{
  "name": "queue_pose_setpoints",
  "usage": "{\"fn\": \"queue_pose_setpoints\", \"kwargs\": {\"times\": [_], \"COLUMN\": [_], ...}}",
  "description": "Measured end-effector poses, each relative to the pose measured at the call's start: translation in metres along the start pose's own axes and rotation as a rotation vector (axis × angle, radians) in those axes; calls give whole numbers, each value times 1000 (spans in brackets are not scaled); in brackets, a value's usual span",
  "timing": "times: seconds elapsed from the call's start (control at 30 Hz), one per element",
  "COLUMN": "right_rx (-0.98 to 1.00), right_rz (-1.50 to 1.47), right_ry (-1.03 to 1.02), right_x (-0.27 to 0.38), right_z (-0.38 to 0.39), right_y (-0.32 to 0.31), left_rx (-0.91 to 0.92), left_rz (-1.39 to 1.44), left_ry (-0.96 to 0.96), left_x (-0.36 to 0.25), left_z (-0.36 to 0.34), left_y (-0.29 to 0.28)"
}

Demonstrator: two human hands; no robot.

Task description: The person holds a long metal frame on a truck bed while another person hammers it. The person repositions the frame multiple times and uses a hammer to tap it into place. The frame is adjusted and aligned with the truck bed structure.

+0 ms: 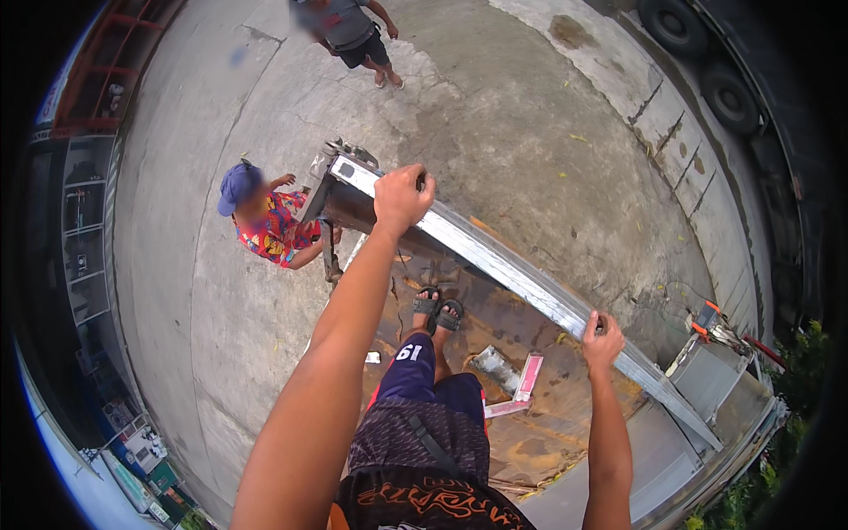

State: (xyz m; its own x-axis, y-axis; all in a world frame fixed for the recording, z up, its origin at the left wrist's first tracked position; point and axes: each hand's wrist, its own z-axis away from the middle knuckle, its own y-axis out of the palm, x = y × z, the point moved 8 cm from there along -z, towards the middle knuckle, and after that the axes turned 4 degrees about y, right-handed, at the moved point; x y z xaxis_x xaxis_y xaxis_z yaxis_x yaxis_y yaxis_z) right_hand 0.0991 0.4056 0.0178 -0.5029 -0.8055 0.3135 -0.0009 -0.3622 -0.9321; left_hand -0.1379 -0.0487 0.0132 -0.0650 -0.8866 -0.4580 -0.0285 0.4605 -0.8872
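Note:
Both of my hands are closed on a long silver metal beam (495,261) that runs diagonally across a rusty metal deck (565,428). My left hand (404,199) grips it near its upper-left end, beside a dark metal bracket (314,199). Farther down to the right, my right hand (602,340) has its fingers wrapped on the same beam. My sandaled feet (437,309) stand on the deck below. A pink-and-white angled bar (528,380) and a scuffed grey piece (495,369) lie beside my legs.
A co-worker (265,225) in a bright shirt is close beside the bracket; another person (362,35) stands on the concrete (477,106). An orange tool (707,318) lies near the beam's right end. Large truck wheels (729,97) are at upper right, bushes (799,380) lower right, dark framed racks (84,247) far left.

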Motion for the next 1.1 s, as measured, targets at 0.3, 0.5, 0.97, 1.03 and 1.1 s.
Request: {"fn": "queue_pose_setpoints", "kwargs": {"times": [0.3, 0.5, 0.97, 1.03, 1.1], "right_rx": [-20, 14, 6, -3, 13], "right_rz": [14, 38, -15, -27, -1], "right_ry": [-74, -78, -125, -126, -111], "right_x": [-2, -3, -1, -1, -3], "right_z": [2, 2, 2, 2, 2], "right_y": [2, 6, 5, 5, 6], "left_rx": [23, 32, 82, 65, 83], "left_rz": [-10, -32, -78, -70, -75], "left_ry": [20, 53, 116, 139, 147], "left_x": [2, 1, -2, -3, -4], "left_z": [0, 1, 1, 1, 2], "left_y": [4, 5, 8, 8, 8]}}
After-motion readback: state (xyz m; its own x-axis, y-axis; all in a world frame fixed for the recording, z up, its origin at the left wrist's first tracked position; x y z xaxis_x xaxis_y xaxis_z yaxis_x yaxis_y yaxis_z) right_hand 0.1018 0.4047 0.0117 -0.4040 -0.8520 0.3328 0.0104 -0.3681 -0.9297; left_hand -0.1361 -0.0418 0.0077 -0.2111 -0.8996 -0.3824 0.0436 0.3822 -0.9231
